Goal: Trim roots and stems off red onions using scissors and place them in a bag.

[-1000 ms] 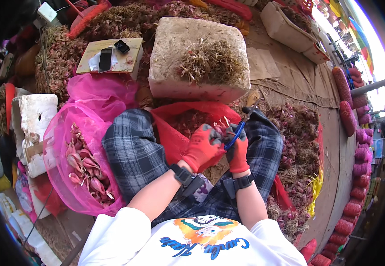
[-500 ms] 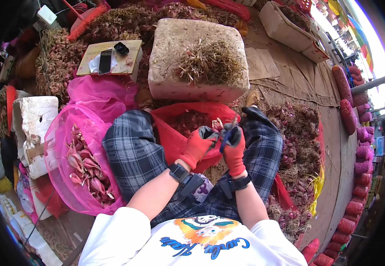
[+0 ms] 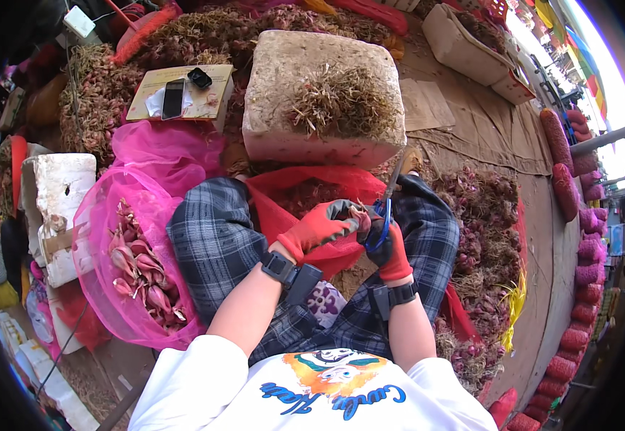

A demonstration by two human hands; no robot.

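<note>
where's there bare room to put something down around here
On the foam box, left of the dry trimmings, and on the brown ground sheet between the shallot bunches and red mesh bundles. It's crowded around the red mesh bag, with left hand, right hand and blue-handled scissors.

The bulky off-white foam block (image 3: 276, 93) looked matt and rough; left of it I saw a glossy black oblong phone (image 3: 173, 99), below it long metal scissors (image 3: 387, 210) with smooth blue plastic handles.
</note>
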